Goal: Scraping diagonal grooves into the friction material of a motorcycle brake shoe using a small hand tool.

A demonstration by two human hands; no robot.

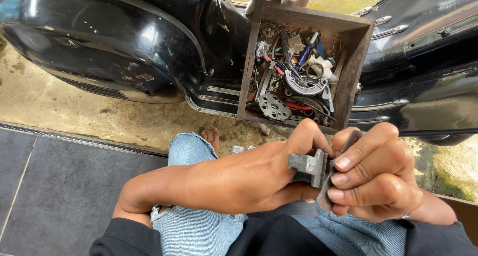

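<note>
Both hands clamped: left hand (249,174) gripping grey metal bracket (307,167), right hand (378,174) pinching flat file (332,174) against it; filing likely, needing steady strokes; parts box (356,62) at twelve o'clock.

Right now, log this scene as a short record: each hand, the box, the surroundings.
left hand: left hand grips a grey metal block
right hand: right hand pinches a flat metal strip against the block
box: wooden box of loose parts, with a perforated disc
behind: black scooter body

Matt grey metal bracket (307,167), rough wooden box (354,62), glossy black scooter body (99,42).
</note>
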